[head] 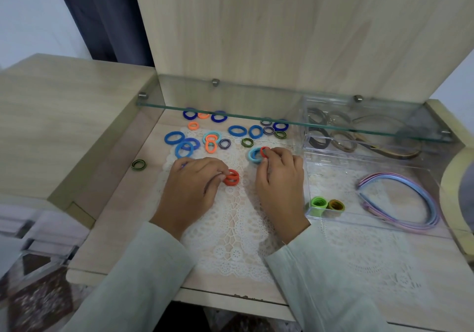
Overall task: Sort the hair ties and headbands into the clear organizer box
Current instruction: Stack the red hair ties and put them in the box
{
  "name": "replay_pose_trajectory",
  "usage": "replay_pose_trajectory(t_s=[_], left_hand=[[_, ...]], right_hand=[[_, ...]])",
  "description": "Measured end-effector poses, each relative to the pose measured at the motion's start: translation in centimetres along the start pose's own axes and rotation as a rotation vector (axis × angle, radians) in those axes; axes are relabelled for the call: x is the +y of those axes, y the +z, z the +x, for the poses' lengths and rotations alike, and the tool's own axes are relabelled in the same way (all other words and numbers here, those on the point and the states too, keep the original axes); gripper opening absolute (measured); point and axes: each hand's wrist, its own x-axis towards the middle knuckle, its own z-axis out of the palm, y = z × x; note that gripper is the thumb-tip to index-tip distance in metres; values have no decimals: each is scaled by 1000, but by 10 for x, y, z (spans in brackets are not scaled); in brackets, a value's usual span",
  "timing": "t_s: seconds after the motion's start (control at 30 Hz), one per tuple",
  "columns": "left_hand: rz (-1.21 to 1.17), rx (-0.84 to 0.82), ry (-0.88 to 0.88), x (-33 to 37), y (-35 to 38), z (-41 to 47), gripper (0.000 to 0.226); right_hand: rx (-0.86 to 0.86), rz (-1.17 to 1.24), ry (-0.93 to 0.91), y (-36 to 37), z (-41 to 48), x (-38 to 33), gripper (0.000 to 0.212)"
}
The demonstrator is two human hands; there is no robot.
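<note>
My left hand (pixel 195 185) pinches a small stack of red ties (pixel 232 177) over the lace mat (pixel 230 242) on the bench (pixel 115 229). My right hand (pixel 279 178) pinches a single red tie (pixel 264 151) that touches a light-blue tie (pixel 254 155). Loose ties (pixel 174 137) in blue, orange and stripes lie scattered behind both hands. The box (pixel 306 172) stands just right of my right hand. A green tie (pixel 318 202) and a brown tie (pixel 336 205) sit in its near-left corner, with pastel headbands (pixel 405 201) beside them.
</note>
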Motion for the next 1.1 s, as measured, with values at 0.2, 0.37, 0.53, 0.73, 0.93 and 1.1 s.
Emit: replay_pose_trajectory(t_s=[0.2, 0.37, 0.53, 0.73, 0.93, 1.1], left_hand=[[-2, -17, 15, 0, 1, 0, 15], [17, -51, 2, -1, 1, 1, 14], [2, -64, -3, -1, 2, 1, 16], [-46, -65, -59, -2, 4, 1, 26], [43, -66, -198, -6, 9, 5, 42], [112, -205, -372, -6, 13, 7, 52]], right_hand=[[-13, -9, -8, 2, -1, 3, 34], [4, -14, -24, 4, -1, 4, 34], [20, -30, -45, 4, -1, 5, 31], [52, -17, -84, 6, -1, 8, 23], [68, -17, -85, 4, 0, 10, 19], [66, 100, -154, 2, -1, 10, 17]])
